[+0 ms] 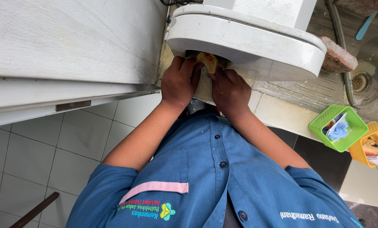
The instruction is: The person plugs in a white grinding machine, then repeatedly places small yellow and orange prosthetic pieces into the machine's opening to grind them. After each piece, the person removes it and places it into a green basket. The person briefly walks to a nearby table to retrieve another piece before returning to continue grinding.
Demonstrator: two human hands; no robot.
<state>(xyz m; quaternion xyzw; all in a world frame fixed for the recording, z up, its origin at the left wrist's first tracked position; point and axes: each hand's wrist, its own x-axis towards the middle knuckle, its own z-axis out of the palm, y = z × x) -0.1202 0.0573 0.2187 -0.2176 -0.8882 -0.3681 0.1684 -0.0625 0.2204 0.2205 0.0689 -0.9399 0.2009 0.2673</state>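
Left hand [179, 82]: fingers curled, pressed against a small yellowish piece [208, 61] under the rim of the white machine [248, 40].
Right hand [229, 90]: fingers pinching that piece from the other side.
Green basket [320, 122]: on the table, holding blue and white wrappers.
Yellow basket [358, 154]: touching the green one, filled with mixed packets.
Sink [372, 55]: a drain and a hose.

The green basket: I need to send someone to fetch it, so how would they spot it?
Start at the steel sink on the right, then follow the counter edge toward the viewer. The green basket is a small lattice-sided tub holding blue items. Its neighbour, touching it on the right, is yellow.
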